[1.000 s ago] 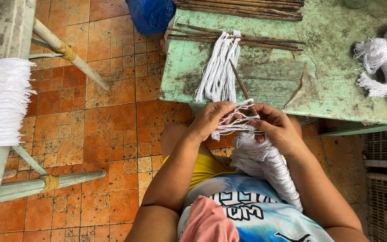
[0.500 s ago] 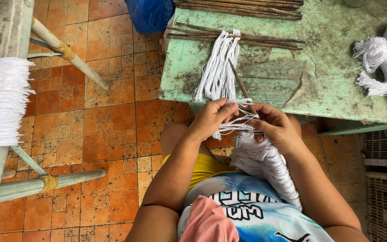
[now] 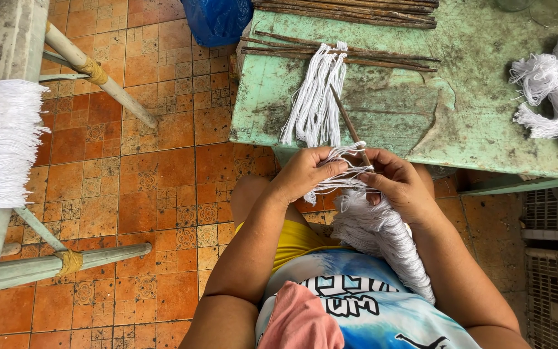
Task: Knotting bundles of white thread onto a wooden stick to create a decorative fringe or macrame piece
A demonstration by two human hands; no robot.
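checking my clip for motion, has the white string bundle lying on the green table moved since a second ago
No. The white string bundle lies at the same spot on the green table.

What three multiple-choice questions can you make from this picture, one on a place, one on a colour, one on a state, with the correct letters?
1. Where does the loose white string bundle lie?
A. on the green table
B. on the floor
C. in a basket

2. What colour is the tiled floor?
A. grey
B. orange
C. black

3. How do the left hand and right hand stand?
A. both idle
B. one on the table
C. both gripping white strands

Answers: 1 A, it rests by the sticks on the tabletop; 2 B, the tiles are orange; 3 C, fingers pinch the strands.
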